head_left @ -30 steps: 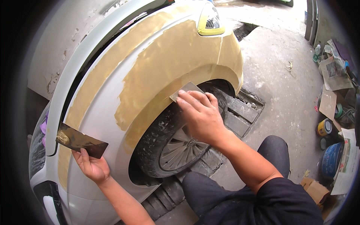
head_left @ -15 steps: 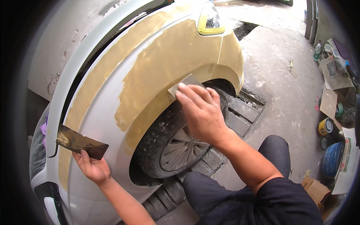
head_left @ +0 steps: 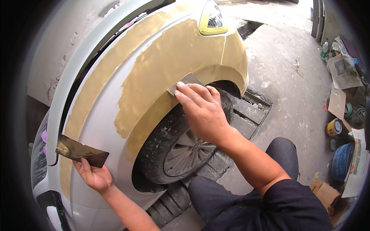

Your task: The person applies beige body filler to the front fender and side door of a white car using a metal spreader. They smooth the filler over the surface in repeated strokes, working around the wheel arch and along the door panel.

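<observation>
My left hand [head_left: 93,176] holds a dark, flat rectangular plate [head_left: 91,155] with a lump of beige putty [head_left: 62,148] at its left end, in front of the fender's lower left part. My right hand [head_left: 204,113] grips a thin grey spreader [head_left: 185,79], its fingers pressed on the plate-like tool against the putty-coated lip above the wheel arch. The white car fender [head_left: 97,131] carries wide patches of beige filler [head_left: 162,48]. The tire [head_left: 152,146] and silver wheel [head_left: 185,156] show below my right hand. Yellow tape [head_left: 210,30] rims the light at the top.
My bent knees are by the wheel, over dark metal plates [head_left: 246,107] set in the concrete floor [head_left: 289,100]. A blue tub [head_left: 339,163], yellow can [head_left: 333,127], cardboard [head_left: 323,192] and papers pile along the right wall. A pit [head_left: 246,29] lies behind the car.
My right hand and spreader have moved up and to the left along the arch. My left hand and plate sit slightly lower. The whole view has shifted slightly.
</observation>
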The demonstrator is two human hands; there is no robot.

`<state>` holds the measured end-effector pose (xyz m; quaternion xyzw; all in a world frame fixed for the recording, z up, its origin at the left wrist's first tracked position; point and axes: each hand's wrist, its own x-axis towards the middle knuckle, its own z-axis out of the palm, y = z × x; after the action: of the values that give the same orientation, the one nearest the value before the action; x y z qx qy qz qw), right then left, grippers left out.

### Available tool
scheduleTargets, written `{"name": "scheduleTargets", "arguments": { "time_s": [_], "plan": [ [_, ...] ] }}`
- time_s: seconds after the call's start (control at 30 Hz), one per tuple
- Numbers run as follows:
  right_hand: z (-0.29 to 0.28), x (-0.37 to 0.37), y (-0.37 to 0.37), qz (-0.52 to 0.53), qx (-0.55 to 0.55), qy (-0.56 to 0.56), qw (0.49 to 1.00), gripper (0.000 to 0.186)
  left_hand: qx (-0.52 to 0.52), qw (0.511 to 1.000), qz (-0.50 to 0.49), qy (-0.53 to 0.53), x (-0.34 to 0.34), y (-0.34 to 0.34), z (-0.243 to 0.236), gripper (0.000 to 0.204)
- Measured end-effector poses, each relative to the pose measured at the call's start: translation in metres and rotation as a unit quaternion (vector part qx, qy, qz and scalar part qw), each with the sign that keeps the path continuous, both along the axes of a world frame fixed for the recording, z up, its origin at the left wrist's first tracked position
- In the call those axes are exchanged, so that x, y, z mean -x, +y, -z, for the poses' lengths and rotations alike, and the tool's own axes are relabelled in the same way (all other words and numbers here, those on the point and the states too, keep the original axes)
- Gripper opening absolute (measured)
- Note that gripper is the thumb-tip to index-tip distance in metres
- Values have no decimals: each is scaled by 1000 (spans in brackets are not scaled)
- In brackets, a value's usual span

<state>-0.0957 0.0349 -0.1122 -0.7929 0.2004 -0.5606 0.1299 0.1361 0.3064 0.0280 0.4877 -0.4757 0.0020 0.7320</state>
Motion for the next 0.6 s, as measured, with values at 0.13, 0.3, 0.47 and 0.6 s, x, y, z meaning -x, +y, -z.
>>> {"name": "scheduleTargets", "arguments": {
  "time_s": [0.13,0.3,0.47,0.6],
  "plan": [
    [6,-7,8,-1,-12,-17,1000,41,2,1000,-2,0,-2,1,1,42],
    [30,-6,19,-15,-21,18,1000,43,-6,1000,1,-6,-3,3,0,44],
    [32,2,23,-20,-17,39,999,44,0,1000,-13,19,-2,2,-2,44],
    [17,8,19,-1,-20,1,1000,44,-11,1000,10,1,0,1,-2,44]
  ]
}}
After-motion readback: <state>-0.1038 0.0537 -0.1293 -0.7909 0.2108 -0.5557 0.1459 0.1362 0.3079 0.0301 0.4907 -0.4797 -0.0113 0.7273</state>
